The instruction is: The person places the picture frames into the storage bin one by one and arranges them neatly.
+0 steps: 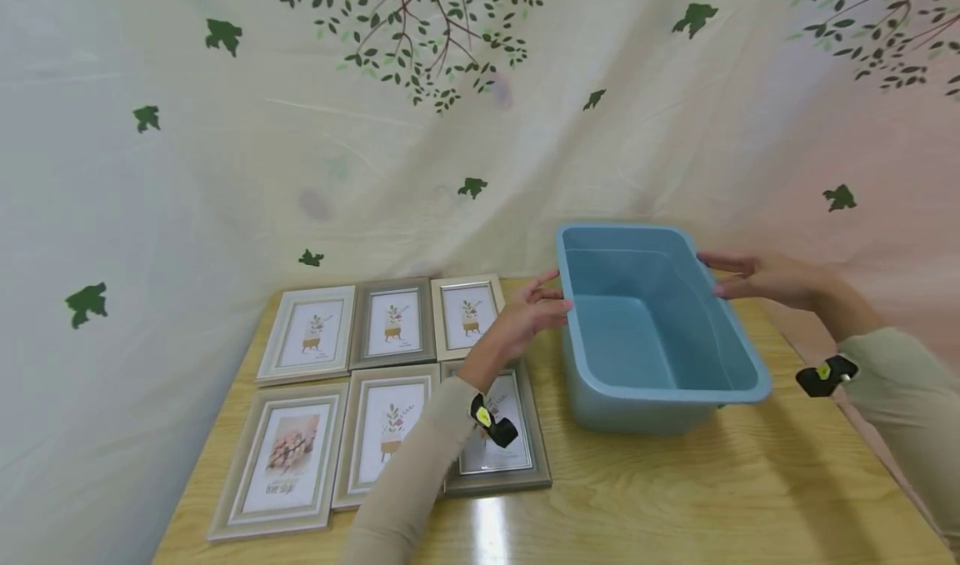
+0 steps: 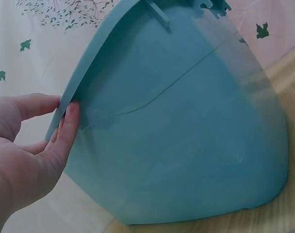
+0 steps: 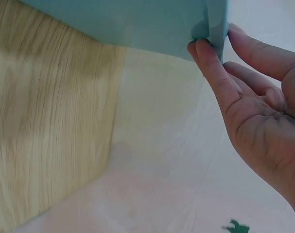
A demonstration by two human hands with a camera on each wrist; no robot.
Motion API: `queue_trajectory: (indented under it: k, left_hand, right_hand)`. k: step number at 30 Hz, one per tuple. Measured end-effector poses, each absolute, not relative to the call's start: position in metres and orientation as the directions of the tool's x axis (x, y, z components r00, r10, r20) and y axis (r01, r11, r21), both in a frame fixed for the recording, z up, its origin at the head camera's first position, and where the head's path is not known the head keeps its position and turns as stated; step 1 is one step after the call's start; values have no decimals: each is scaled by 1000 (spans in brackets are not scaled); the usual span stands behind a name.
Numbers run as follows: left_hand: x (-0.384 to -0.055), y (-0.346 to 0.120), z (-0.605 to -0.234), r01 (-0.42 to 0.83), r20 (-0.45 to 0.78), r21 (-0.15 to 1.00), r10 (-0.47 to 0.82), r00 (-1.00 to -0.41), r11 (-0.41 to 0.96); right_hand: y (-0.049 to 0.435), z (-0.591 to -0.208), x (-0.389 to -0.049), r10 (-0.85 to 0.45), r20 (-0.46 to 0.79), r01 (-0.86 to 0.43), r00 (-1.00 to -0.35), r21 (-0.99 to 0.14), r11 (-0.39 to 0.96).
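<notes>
A blue plastic bin, its inside bare, stands at the right part of the wooden table. My left hand pinches the bin's left rim; in the left wrist view the thumb lies on one side of that rim and the fingers on the other. On the opposite side, my right hand grips the right rim, which the right wrist view shows between thumb and fingers. Whether the bin's base rests fully on the table is hard to tell.
Several picture frames lie in two rows at the left of the wooden table, among them a white one and a dark one partly covered by my left forearm. A curtain with leaf prints hangs behind.
</notes>
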State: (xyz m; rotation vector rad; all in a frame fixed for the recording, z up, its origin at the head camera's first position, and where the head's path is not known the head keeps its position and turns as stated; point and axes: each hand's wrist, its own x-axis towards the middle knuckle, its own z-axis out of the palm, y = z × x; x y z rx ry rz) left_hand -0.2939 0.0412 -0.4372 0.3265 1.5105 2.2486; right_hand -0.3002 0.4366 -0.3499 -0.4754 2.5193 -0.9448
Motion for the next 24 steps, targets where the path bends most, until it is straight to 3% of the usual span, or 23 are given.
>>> queue_trajectory:
  k: [12, 24]
  left_hand:
    - [-303, -2, -426, -131, -32, 973, 448, -893, -190]
    - [-304, -22, -420, -126, -45, 981, 465, -884, -145]
  right_hand:
    - [402, -363, -308, -463, -193, -196, -865, -720, 666]
    - [381, -372, -309, -439, -95, -270, -893, -667, 694]
